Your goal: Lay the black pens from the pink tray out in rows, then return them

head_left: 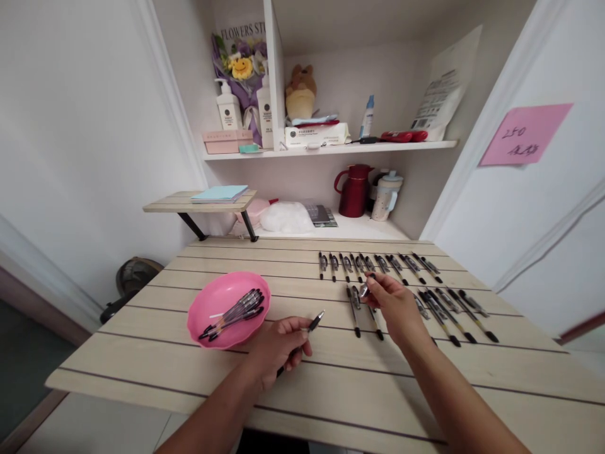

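My left hand is closed around a black pen whose tip points up and right, just above the wooden table. My right hand pinches a small pen cap over the near row of pens. Two rows of black pens lie on the table: a far row and a near row. A pink bowl to the left of my left hand holds several more pens.
A small wooden riser with a blue notebook stands at the back left. Behind the table, shelves carry a red jug, a white cup, bottles, a tissue pack and a plush toy. A pink sticky note hangs on the right wall.
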A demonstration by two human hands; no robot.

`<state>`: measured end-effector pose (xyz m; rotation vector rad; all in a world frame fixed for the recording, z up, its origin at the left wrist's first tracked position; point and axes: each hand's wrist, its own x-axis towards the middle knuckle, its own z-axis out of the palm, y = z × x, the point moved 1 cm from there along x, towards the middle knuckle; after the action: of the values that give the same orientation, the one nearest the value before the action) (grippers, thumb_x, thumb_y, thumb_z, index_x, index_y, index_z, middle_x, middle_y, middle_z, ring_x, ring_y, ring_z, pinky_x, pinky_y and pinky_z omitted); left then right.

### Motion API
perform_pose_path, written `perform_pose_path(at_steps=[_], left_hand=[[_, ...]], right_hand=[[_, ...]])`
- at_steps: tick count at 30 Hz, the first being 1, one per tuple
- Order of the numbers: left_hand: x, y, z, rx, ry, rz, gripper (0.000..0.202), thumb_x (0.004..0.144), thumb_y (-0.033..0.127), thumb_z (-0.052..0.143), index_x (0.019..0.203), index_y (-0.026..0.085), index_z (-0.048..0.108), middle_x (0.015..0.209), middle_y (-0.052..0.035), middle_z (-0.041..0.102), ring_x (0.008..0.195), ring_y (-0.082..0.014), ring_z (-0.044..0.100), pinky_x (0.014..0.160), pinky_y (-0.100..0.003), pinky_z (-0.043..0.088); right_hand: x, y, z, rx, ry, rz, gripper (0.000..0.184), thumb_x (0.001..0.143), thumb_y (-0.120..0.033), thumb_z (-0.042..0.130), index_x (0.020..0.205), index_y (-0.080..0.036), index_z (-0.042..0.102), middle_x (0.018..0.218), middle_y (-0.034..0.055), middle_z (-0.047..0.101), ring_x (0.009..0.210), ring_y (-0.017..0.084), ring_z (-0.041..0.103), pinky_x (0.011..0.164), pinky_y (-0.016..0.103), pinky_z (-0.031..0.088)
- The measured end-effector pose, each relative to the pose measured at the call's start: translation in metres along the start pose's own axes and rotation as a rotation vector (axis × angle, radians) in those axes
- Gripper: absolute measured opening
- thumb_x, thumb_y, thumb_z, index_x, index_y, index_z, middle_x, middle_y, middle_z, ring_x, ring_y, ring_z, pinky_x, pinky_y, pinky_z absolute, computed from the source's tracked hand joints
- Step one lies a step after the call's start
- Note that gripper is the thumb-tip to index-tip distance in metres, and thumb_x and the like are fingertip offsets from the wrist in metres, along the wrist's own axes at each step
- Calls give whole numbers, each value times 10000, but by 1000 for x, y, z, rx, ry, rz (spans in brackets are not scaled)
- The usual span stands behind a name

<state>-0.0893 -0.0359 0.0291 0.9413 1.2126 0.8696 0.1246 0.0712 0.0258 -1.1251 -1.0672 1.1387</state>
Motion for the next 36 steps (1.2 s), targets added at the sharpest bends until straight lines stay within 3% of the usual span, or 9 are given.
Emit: perform_pose_path(at_steps=[2, 4, 7, 9, 14, 20, 30, 36], left_hand=[[1, 0, 1, -12, -1, 1, 375, 680, 318, 578, 1004, 129, 559, 597, 20, 564, 380, -27, 396, 346, -152, 207], [3, 0, 2, -18, -9, 12, 362, 683, 322, 578, 991, 131, 560, 602, 19, 565, 379, -26, 396, 347, -151, 211], [5, -1, 5, -25, -16, 19, 330, 696, 313, 562, 972, 132, 564, 601, 18, 563, 376, -26, 393, 345, -150, 213], [6, -2, 7, -29, -17, 10, 310, 699, 304, 556, 957, 133, 568, 596, 19, 562, 373, -25, 390, 345, -149, 211], [8, -1, 10, -58, -29, 16, 278, 702, 294, 550, 931, 137, 565, 583, 26, 557, 364, -24, 388, 345, -150, 207], [12, 0, 11, -66, -54, 26, 263, 698, 299, 554, 906, 137, 560, 585, 29, 556, 361, -22, 385, 345, -157, 193], [16, -1, 12, -50, -66, 37, 268, 680, 290, 560, 901, 138, 560, 594, 29, 558, 372, -26, 405, 347, -161, 203], [16, -1, 15, -42, -73, 38, 266, 684, 308, 558, 887, 138, 566, 591, 28, 559, 370, -24, 400, 345, -157, 201]], right_hand=[[7, 0, 1, -213, -52, -25, 409, 694, -405, 573, 1008, -143, 600, 606, -13, 585, 496, 110, 533, 511, 237, 435], [14, -1, 8, -570, -155, -63, 384, 744, -379, 496, 1035, -153, 602, 631, 2, 616, 537, 128, 565, 542, 244, 438], [24, -2, 22, -1072, -278, -109, 317, 735, -345, 490, 961, -186, 645, 723, 36, 666, 685, 162, 607, 603, 244, 424], [31, -2, 33, -1207, -292, -111, 272, 698, -315, 526, 896, -190, 663, 812, 68, 679, 785, 193, 608, 643, 257, 416], [40, 8, 52, -1366, -310, -93, 240, 675, -218, 522, 857, -160, 668, 910, 133, 666, 889, 231, 598, 709, 294, 413], [39, 12, 55, -1462, -317, -96, 260, 697, -203, 503, 892, -129, 659, 923, 157, 659, 895, 239, 599, 713, 305, 414], [39, -26, 14, -1436, -208, -160, 335, 821, -308, 347, 842, -190, 660, 859, 92, 678, 809, 192, 606, 617, 245, 369], [-3, -9, 5, -1582, -250, -195, 318, 791, -374, 416, 739, -166, 651, 778, 123, 673, 761, 247, 625, 595, 286, 387]])
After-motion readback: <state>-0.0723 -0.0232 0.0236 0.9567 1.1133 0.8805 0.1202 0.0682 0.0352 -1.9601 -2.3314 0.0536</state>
